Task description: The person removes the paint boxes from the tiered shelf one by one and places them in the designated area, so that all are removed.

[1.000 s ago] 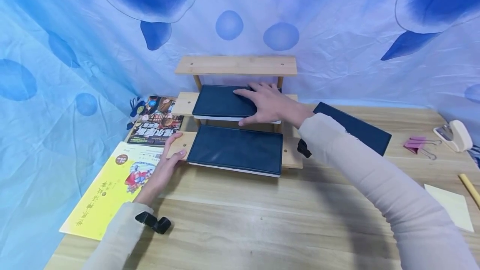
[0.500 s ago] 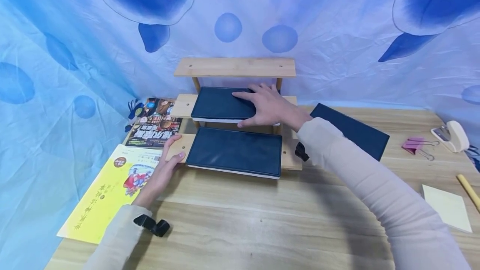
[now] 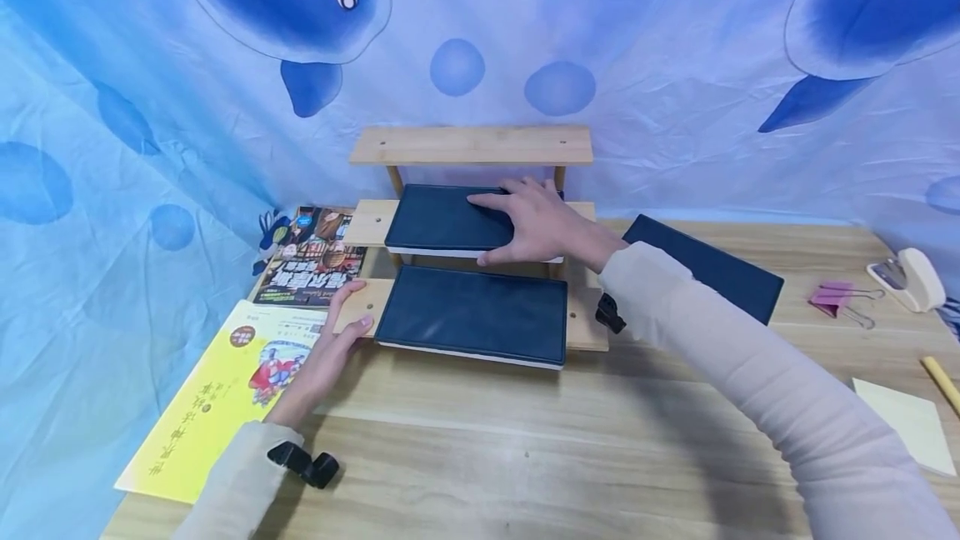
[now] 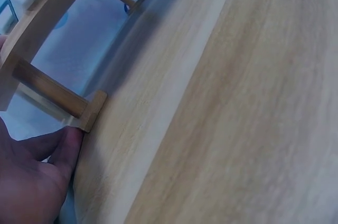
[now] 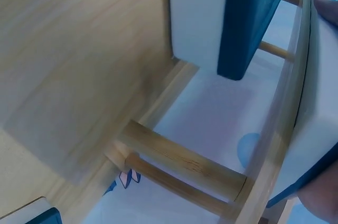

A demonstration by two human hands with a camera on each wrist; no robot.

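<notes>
A three-tier wooden shelf rack [image 3: 472, 145] stands on the table. My left hand [image 3: 327, 357] grips the left end of its lowest board [image 3: 369, 307]; in the left wrist view, the fingers are down by a foot of the rack [image 4: 94, 111]. A flat box with a dark blue top and white sides [image 3: 472, 315] lies on that board. On the middle board [image 3: 372, 223] is a similar box [image 3: 442, 219]. My right hand [image 3: 536, 219] spans this box and holds it, thumb at the front edge, fingers toward the back. The hand hides its right part.
Another dark blue box [image 3: 708, 265] lies slanted on the table, right of the rack. Farther right are pink clips [image 3: 831, 298], a white stapler-like item [image 3: 917, 280], a paper pad [image 3: 903, 423] and a yellow stick [image 3: 942, 380]. Left are a yellow book [image 3: 217, 398] and a dark-covered book [image 3: 311, 261].
The head view has tilted up slightly, so the scene sits lower. Both hands keep their places on the rack and the middle box.
</notes>
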